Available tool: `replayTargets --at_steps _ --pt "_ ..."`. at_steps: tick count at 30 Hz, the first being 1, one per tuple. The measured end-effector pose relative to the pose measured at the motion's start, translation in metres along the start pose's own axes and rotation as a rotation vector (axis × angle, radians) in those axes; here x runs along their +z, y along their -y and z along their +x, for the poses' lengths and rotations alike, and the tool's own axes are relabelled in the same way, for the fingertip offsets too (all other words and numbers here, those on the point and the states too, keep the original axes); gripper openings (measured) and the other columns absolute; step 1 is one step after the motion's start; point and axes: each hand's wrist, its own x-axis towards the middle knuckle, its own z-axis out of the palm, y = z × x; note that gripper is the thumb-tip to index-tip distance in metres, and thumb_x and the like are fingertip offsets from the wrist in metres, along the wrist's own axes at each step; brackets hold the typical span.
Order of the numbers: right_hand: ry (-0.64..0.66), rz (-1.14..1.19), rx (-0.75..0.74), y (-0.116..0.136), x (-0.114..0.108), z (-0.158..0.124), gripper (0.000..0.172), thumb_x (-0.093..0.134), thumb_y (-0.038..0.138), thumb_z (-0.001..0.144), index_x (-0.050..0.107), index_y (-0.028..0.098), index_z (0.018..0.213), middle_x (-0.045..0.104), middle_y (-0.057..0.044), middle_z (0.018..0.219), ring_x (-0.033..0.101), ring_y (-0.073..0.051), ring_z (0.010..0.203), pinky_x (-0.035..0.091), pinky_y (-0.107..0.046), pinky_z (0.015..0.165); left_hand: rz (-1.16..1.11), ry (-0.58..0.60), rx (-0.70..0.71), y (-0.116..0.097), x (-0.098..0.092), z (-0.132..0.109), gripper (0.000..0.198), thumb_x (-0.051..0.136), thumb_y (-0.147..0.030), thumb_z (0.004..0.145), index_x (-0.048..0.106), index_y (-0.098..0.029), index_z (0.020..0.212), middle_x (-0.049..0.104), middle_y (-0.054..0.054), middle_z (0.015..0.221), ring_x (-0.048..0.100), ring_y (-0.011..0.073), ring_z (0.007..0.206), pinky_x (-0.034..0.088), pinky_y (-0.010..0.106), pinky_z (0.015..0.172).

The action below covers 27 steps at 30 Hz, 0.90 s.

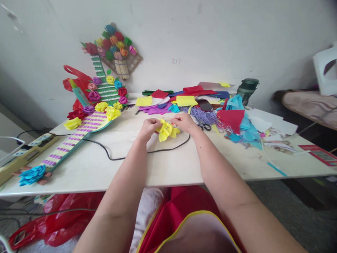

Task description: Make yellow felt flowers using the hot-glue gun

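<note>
A yellow paper flower [167, 131] with loose, spread petals is held just above the table's middle. My left hand [150, 128] pinches its left side with the fingers closed. At the flower's upper right my right hand [184, 122] is closed in a pinch too, at its edge; a small orange-red spot shows by those fingertips, too small to name. Beneath the flower and both wrists runs a black cable [114, 158] across the white table [172, 170].
Left lies a guitar-shaped craft [72, 141] with paper flowers, near a power strip [26, 157]. Behind my hands are coloured paper sheets [185, 100], purple string [202, 115], scissors [204, 126] and a phone [204, 105]. A dark bottle [247, 89] and blue scraps [250, 133] sit right.
</note>
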Motion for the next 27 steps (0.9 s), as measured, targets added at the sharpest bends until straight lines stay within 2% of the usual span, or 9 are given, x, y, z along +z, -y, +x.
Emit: replayTargets --at_steps 2,4,7,9,11,19,27 --pt "0.001 -0.020 -0.011 0.000 0.002 0.001 0.037 0.062 0.036 0.083 0.059 0.017 0.052 0.052 0.003 0.054 0.048 -0.011 0.059 0.032 -0.023 0.054 0.011 0.005 0.002 0.000 0.000 0.000 0.023 0.071 -0.035 0.050 0.061 -0.015 0.058 0.057 0.001 0.054 0.052 0.0125 0.049 0.041 0.024 0.044" --pt "0.007 -0.009 -0.025 -0.002 0.005 0.001 0.032 0.063 0.037 0.084 0.068 0.017 0.060 0.062 0.001 0.060 0.055 -0.013 0.064 0.038 -0.023 0.057 0.025 0.010 -0.002 -0.001 0.000 -0.001 0.023 0.070 -0.035 0.050 0.061 -0.015 0.058 0.056 0.000 0.052 0.051 0.0118 0.048 0.041 0.023 0.043" --pt "0.035 0.060 -0.035 -0.004 0.008 0.002 0.023 0.064 0.037 0.085 0.079 0.020 0.086 0.077 -0.002 0.087 0.067 -0.018 0.084 0.050 -0.026 0.073 0.046 0.019 -0.007 -0.001 0.001 -0.001 0.023 0.070 -0.034 0.051 0.060 -0.015 0.059 0.056 -0.001 0.052 0.051 0.0110 0.048 0.041 0.022 0.043" --pt "0.060 0.082 -0.032 -0.005 0.008 0.002 0.024 0.065 0.038 0.085 0.080 0.024 0.098 0.078 -0.002 0.102 0.070 -0.021 0.098 0.054 -0.030 0.084 0.057 0.026 -0.014 0.000 0.001 0.000 0.023 0.070 -0.034 0.051 0.062 -0.015 0.060 0.057 0.000 0.053 0.052 0.0111 0.048 0.042 0.022 0.043" --pt "0.083 0.068 -0.026 -0.006 0.008 0.002 0.024 0.066 0.038 0.085 0.080 0.027 0.102 0.078 -0.002 0.109 0.070 -0.023 0.106 0.054 -0.034 0.092 0.064 0.037 -0.021 0.001 0.001 0.000 0.024 0.070 -0.033 0.052 0.065 -0.014 0.064 0.060 0.001 0.055 0.054 0.0118 0.049 0.043 0.022 0.044" --pt "0.129 0.049 -0.024 -0.008 0.007 0.002 0.022 0.069 0.036 0.084 0.081 0.029 0.102 0.078 -0.002 0.107 0.071 -0.026 0.108 0.055 -0.038 0.096 0.042 0.084 0.000 0.002 0.001 -0.001 0.029 0.072 -0.034 0.051 0.067 -0.013 0.071 0.064 0.001 0.059 0.057 0.0134 0.053 0.045 0.023 0.044" --pt "0.174 0.102 -0.041 -0.014 0.010 0.004 0.025 0.067 0.033 0.086 0.079 0.028 0.107 0.076 -0.002 0.113 0.068 -0.026 0.114 0.052 -0.039 0.101 0.022 0.073 -0.022 0.002 0.000 -0.001 0.032 0.073 -0.034 0.050 0.069 -0.013 0.074 0.065 0.002 0.062 0.058 0.0144 0.056 0.046 0.024 0.048"
